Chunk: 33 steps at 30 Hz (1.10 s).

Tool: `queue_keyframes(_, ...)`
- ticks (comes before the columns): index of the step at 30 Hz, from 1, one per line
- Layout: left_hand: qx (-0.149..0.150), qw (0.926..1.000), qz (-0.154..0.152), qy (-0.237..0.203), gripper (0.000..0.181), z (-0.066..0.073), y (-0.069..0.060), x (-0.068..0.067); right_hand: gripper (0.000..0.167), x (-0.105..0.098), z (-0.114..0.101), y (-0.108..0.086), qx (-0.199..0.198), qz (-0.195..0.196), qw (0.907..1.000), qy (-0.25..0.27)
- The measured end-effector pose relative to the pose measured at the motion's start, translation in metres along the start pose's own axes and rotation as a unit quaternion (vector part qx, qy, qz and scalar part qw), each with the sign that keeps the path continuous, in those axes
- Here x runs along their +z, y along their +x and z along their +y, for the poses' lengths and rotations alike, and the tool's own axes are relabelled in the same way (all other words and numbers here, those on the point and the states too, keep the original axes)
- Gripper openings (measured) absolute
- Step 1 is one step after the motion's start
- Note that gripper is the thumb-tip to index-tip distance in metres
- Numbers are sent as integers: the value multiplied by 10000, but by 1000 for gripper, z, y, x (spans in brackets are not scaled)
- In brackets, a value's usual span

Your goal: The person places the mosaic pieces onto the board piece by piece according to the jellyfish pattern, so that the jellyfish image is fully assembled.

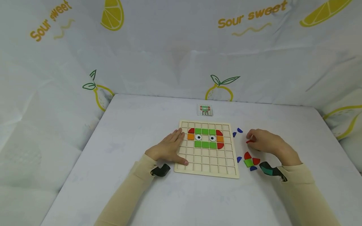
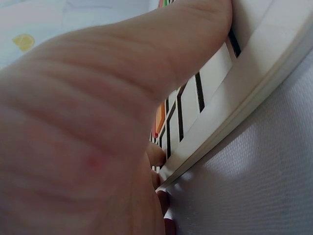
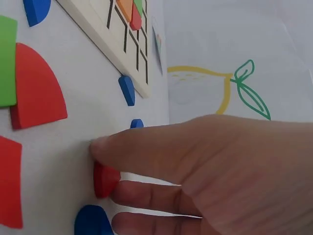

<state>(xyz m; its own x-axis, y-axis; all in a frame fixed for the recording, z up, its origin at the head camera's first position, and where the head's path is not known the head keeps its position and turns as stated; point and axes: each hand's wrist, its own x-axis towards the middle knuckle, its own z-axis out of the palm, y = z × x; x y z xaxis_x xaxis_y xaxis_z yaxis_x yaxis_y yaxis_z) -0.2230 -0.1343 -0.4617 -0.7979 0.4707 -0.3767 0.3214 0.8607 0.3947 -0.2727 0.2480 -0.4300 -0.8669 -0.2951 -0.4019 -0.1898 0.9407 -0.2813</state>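
Note:
My left hand (image 1: pixel 169 147) lies spread over the left edge of a wooden grid board (image 1: pixel 206 168), thumb and fingers straight. Tiles form a face shape on the board: green squares (image 1: pixel 205 144), orange squares (image 1: pixel 220 139), red quarter-circles (image 1: pixel 220 145) and two eye tiles (image 1: pixel 198 137). To the board's right, my right hand (image 1: pixel 264 141) pinches a small red piece (image 3: pixel 104 181) between thumb and fingers, low over the table. The thumb partly covers this piece, so its full shape is hidden. A blue piece (image 3: pixel 93 220) lies just beside those fingers.
Between board and right hand lie blue half-round pieces (image 1: pixel 239 130). Nearer the right wrist are red quarter-circles (image 1: pixel 255 161) and a green square (image 1: pixel 249 163). A small pattern card (image 1: pixel 205 110) lies behind the board; a printed cloth (image 1: pixel 181 62) hangs at the back.

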Motion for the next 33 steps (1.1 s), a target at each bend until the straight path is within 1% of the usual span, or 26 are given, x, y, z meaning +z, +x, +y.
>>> queue_keyframes(3, 19, 10000, 29, -1, 124, 0, 0, 0, 40, 1, 0, 0, 46, 61, 9999, 97)
queue_keyframes(7, 60, 10000, 77, 13, 124, 0, 0, -1, 43, 3, -1, -2, 20, 271, 9996, -49)
queue_keyframes(10, 67, 9999, 80, 22, 124, 1, 0, -1, 42, 4, -2, -2, -71, 359, 9993, -107)
queue_keyframes(14, 28, 10000, 53, 34, 124, 0, 0, 0, 36, 5, -1, -3, -229, 328, 9992, 6)
queue_keyframes(18, -20, 10000, 16, 24, 124, 0, 0, 1, 33, 7, -1, -4, -238, 417, 9988, 48)
queue_keyframes(21, -13, 10000, 19, -5, 124, 0, 0, 1, 36, 8, -1, -5, -220, 538, 9983, 90)
queue_keyframes(25, -11, 10000, 37, -41, 124, 0, 0, 2, 39, 10, 0, -6, -303, 625, 9974, 192)
queue_keyframes(29, -23, 10000, 52, -12, 125, 0, 1, 2, 34, 12, 1, -6, -392, 624, 9971, 176)
queue_keyframes(33, -43, 10000, 54, 15, 125, -1, 1, 2, 32, 11, 3, -7, -416, 724, 9965, 97)
